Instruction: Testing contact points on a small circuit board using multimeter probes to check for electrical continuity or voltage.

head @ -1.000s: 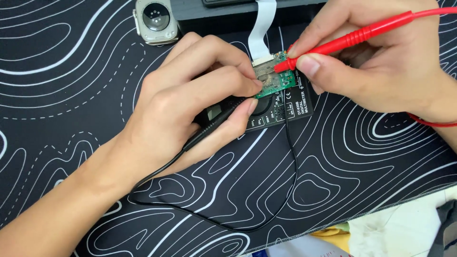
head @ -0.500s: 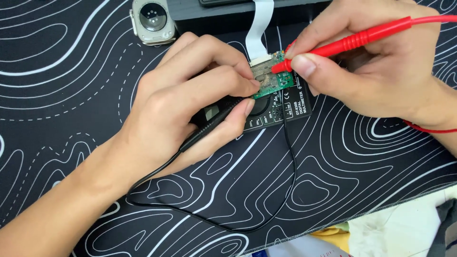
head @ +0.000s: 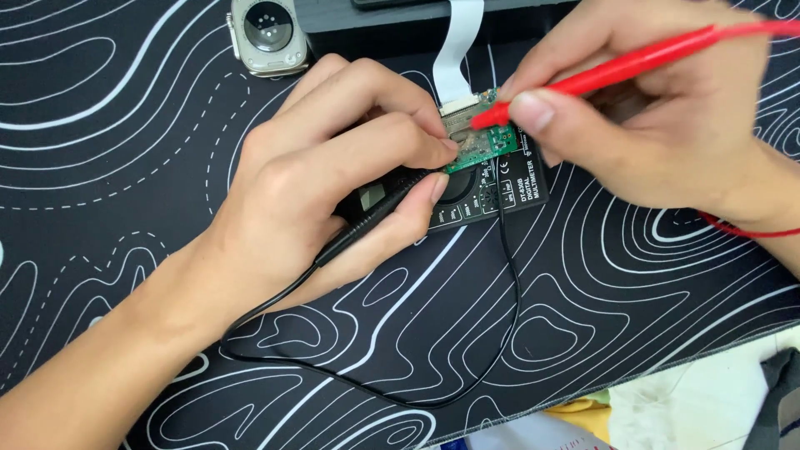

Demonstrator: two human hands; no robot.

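Note:
My left hand (head: 333, 175) grips a black test probe (head: 367, 223) between thumb and fingers, its tip hidden near a small green circuit board (head: 487, 143). My right hand (head: 658, 108) pinches a red test probe (head: 617, 67), and its tip rests on the top of that board. The board lies on a small black multimeter (head: 492, 192). A white ribbon cable (head: 457, 50) runs from the board up to the far edge.
A black mat with white wavy lines (head: 125, 125) covers the desk. A square watch body (head: 267, 33) lies face down at the top left. The black lead (head: 467, 375) loops over the mat. Cloth and paper (head: 667, 408) lie off the mat's near right corner.
Both hands stay on the board with the probes. The whole scene has shifted slightly left and up in view; the probe tips hold their spots.

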